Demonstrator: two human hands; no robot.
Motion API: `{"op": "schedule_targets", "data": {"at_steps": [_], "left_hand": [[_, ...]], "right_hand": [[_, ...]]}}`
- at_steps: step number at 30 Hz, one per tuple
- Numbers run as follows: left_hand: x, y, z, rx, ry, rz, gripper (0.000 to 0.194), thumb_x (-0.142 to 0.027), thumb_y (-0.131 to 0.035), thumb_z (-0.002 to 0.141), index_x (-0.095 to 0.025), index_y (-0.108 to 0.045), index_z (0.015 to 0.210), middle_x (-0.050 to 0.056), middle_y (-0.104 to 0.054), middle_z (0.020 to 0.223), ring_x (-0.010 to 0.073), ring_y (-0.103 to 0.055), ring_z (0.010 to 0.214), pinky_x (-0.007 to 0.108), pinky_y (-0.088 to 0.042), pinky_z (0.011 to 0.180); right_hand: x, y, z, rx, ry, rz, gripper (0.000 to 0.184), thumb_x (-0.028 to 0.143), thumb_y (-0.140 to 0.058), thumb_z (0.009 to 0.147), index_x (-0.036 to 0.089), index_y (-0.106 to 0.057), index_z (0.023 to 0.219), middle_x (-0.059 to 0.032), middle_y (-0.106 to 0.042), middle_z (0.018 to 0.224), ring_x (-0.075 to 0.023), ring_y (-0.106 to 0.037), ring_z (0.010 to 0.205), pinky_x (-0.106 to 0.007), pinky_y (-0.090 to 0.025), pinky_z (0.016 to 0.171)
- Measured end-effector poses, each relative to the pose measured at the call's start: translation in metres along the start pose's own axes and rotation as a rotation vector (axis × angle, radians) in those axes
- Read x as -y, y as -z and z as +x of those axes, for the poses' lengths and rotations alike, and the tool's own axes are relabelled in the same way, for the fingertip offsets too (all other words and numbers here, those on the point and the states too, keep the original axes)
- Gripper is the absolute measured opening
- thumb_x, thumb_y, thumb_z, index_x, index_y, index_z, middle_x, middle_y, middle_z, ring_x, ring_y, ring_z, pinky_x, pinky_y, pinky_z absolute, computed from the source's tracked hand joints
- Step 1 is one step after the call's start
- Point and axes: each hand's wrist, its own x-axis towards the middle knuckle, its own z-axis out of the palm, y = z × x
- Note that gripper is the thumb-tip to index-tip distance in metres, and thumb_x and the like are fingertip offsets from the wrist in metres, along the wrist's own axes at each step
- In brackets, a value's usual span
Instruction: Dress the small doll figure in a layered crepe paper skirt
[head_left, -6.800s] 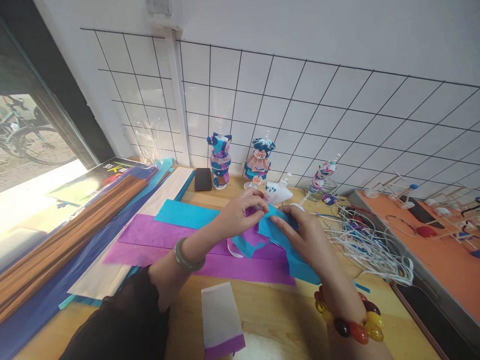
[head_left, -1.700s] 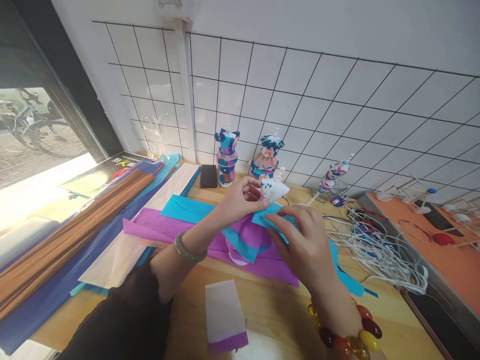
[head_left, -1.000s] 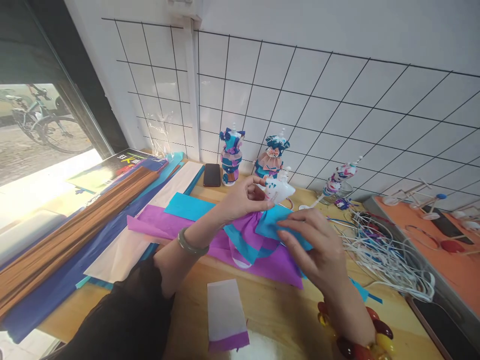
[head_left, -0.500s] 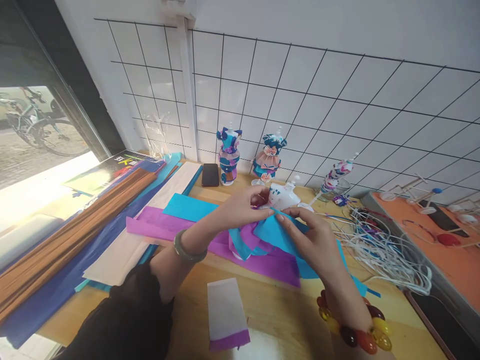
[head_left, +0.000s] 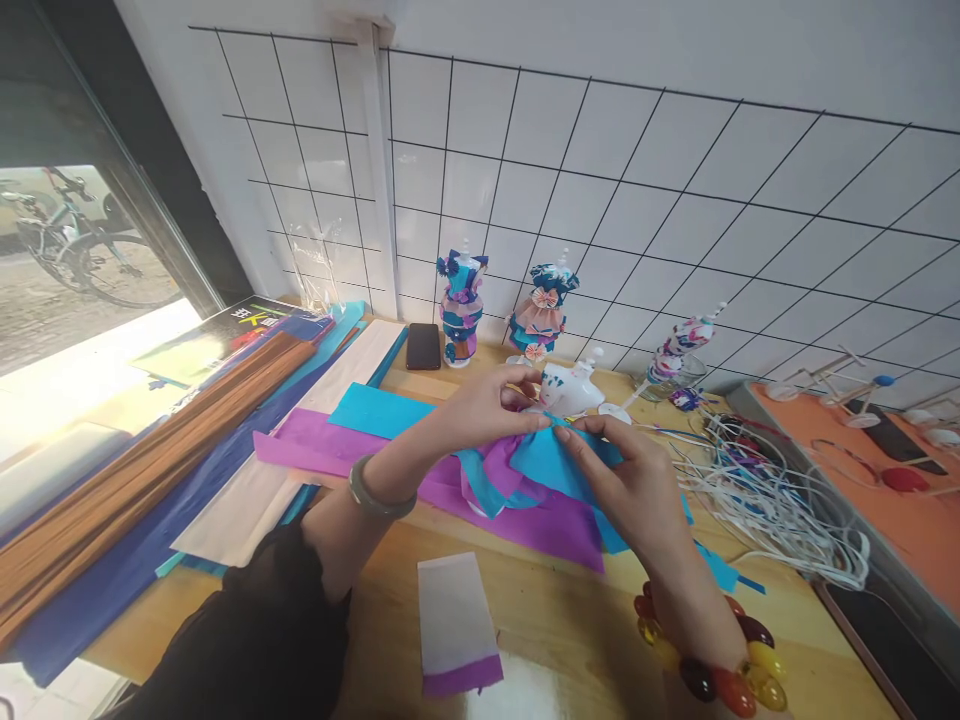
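Observation:
My left hand (head_left: 495, 405) and my right hand (head_left: 626, 470) meet at the top edge of a blue crepe paper piece (head_left: 551, 462). Both pinch that edge between thumb and fingers, where it gathers at the waist of a small white mannequin (head_left: 574, 388). The mannequin leans away from me, its painted bust showing above my fingertips. Purple and blue paper folds wrap its lower part, which is mostly hidden. A long purple paper strip (head_left: 555, 528) lies beneath, and a flat blue strip (head_left: 382, 410) extends left behind my left forearm.
A white paper piece with a purple end (head_left: 457, 615) lies in front. Stacked brown crepe paper (head_left: 187, 450) and other sheets fill the left. Dressed mannequins (head_left: 459, 310) and a phone (head_left: 423, 347) stand or lie at the back. Tangled white cords (head_left: 772, 500) sit right, beside an orange tray (head_left: 892, 470).
My fingers have gathered the blue paper's top edge slightly more, and its right part has shifted under my right hand. The camera view has moved a little.

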Motion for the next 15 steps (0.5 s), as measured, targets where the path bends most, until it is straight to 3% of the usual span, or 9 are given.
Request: {"op": "schedule_targets", "data": {"at_steps": [7, 15], "left_hand": [[-0.0020, 0.0008, -0.0005, 0.013, -0.012, 0.023, 0.037, -0.023, -0.066, 0.072, -0.015, -0.056, 0.107, 0.007, -0.062, 0.100, 0.0167, -0.061, 0.090, 0.028, -0.047, 0.075], [-0.0097, -0.0029, -0.0031, 0.007, 0.015, 0.018, 0.038, -0.019, -0.065, 0.071, -0.015, -0.054, 0.108, 0.009, -0.061, 0.102, 0.0191, -0.059, 0.098, 0.031, -0.047, 0.080]], "right_hand": [[0.0044, 0.0088, 0.0002, 0.133, 0.025, 0.108, 0.018, 0.035, -0.055, 0.087, 0.020, -0.066, 0.087, -0.0041, -0.070, 0.089, -0.0184, -0.062, 0.082, -0.030, -0.047, 0.073], [0.0013, 0.0066, -0.0006, 0.093, -0.105, 0.138, 0.020, 0.038, -0.061, 0.081, 0.022, -0.070, 0.086, -0.0038, -0.073, 0.090, -0.0202, -0.065, 0.083, -0.030, -0.049, 0.071]]}}
